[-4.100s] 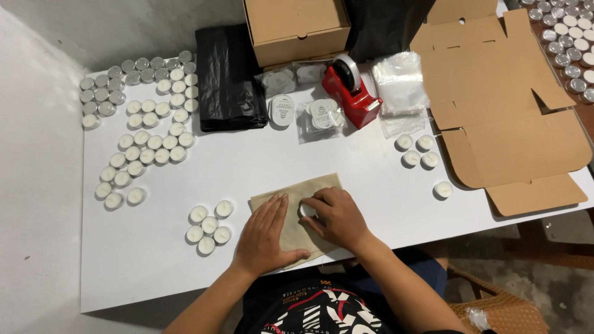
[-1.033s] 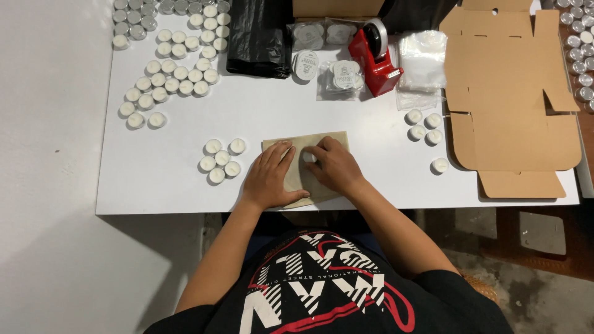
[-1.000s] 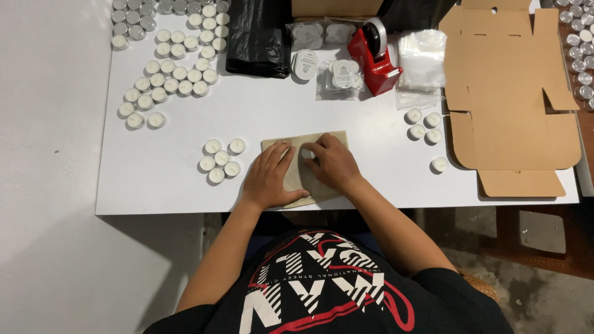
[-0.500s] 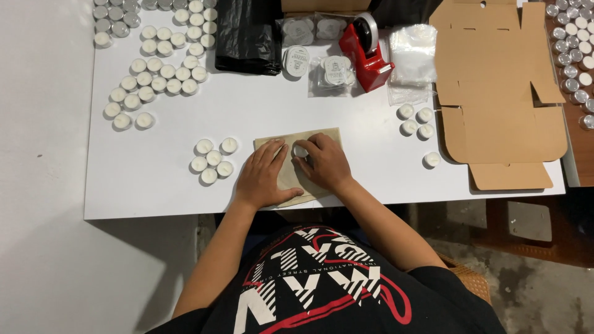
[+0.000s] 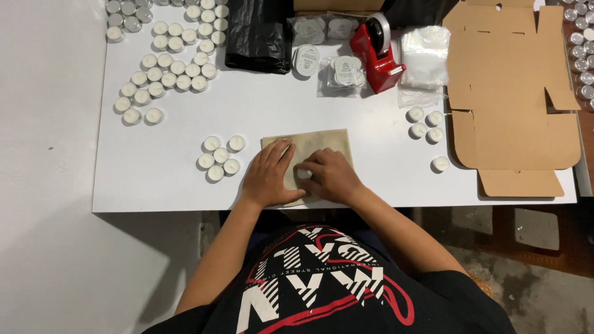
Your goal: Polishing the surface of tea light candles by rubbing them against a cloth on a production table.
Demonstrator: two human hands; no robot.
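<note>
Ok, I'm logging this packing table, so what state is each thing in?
Brown sheet: flat, pressed under both hands.
Left hand: palm down on sheet.
Right hand: closed over a small white candle.
Cardboard box: unfolded flat.
Tape dispenser: upright.
Black bag: lying folded.

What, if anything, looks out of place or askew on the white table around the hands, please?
Little stands out. One tealight sits alone near the flat cardboard blank, apart from the group of four. The tan cloth lies slightly skewed to the table edge, under the left hand and right hand. Nothing looks spilled or damaged.
</note>
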